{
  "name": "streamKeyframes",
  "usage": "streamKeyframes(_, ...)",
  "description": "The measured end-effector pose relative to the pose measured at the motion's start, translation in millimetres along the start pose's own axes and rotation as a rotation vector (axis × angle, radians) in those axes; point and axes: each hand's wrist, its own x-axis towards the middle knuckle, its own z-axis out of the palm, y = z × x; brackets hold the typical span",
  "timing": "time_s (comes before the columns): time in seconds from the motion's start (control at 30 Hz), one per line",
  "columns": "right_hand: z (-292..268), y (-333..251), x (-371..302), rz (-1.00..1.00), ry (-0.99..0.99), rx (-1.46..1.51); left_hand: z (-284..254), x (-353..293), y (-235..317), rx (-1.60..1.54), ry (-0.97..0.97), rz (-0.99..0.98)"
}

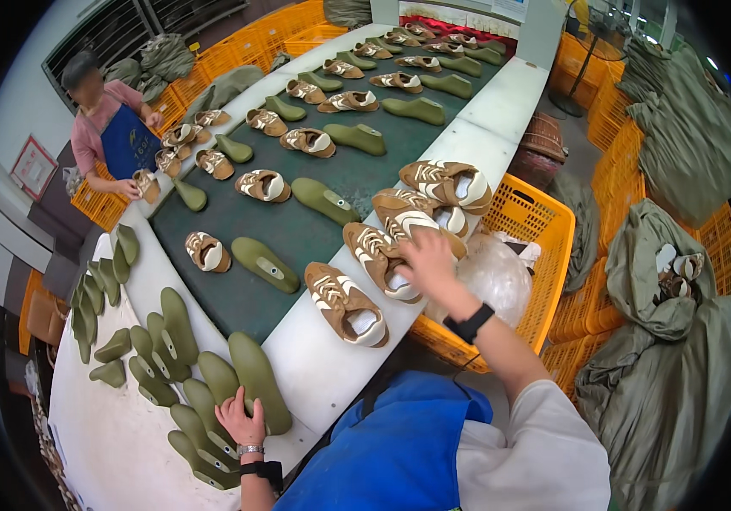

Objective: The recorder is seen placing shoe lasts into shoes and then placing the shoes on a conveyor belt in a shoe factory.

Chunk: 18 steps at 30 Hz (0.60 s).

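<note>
My left hand (239, 419) rests on a cluster of olive-green shoe lasts lying side by side on the white tabletop, its fingers apart and touching a large last (259, 379). My right hand (429, 264) reaches over a row of brown sneakers with cream stripes on the white ledge. Its fingers are spread over a sneaker (374, 255) near the shoe's opening, touching it. Closest to me in that row stands another sneaker (347, 304), with pale stuffing inside. Beyond my right hand are a sneaker (408, 211) and a further sneaker (451, 183), partly overlapping.
A dark green conveyor belt (238, 217) carries several sneakers and lasts in rows. A yellow crate (553, 247) holding clear plastic stands at my right. Stacked crates and grey-green cloth sacks (681, 136) line the right side. Across the belt, a person (114, 128) in a blue apron touches a shoe.
</note>
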Motion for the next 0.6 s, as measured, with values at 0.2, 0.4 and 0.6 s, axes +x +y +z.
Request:
streamKeyframes(0.2,23,24,35,0.292,-0.31,0.02,2,3,3,0.005,-0.002,-0.001)
streamKeyframes(0.4,39,-14,32,0.173,-0.445,0.045,3,1,4,0.008,0.002,-0.017)
streamKeyframes(0.6,54,-24,31,0.029,-0.443,0.239,-10,-2,12,-0.01,-0.025,-0.058)
